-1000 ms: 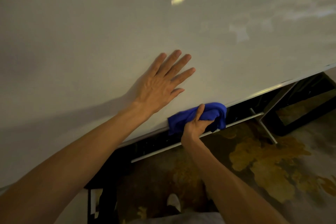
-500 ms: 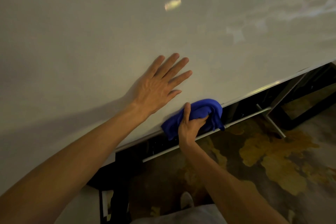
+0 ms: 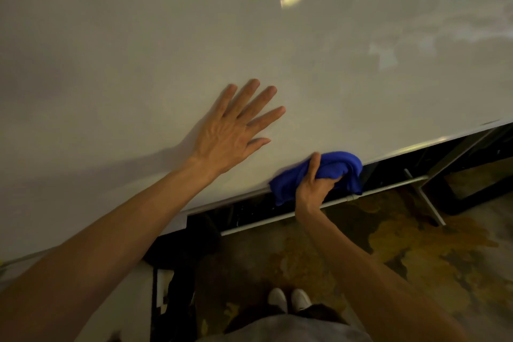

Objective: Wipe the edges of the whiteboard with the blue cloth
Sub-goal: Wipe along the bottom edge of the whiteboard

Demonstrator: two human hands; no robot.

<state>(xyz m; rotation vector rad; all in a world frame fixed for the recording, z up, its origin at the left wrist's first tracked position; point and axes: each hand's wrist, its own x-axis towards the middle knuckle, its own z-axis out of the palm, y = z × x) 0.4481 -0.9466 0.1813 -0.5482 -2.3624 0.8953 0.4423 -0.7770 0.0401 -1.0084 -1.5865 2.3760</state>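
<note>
Here, the right hand (image 3: 312, 189) closes its grip on the blue cloth (image 3: 333, 166) against the whiteboard (image 3: 166, 50) lower edge; the left hand (image 3: 230, 136) lies flat, fingers spread, holding nothing.

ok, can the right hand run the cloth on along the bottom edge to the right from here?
Probably yes. The right hand grips the blue cloth on the whiteboard's bottom edge, and nothing sits on that edge further right. The left hand lies flat on the board, clear of it.
</note>
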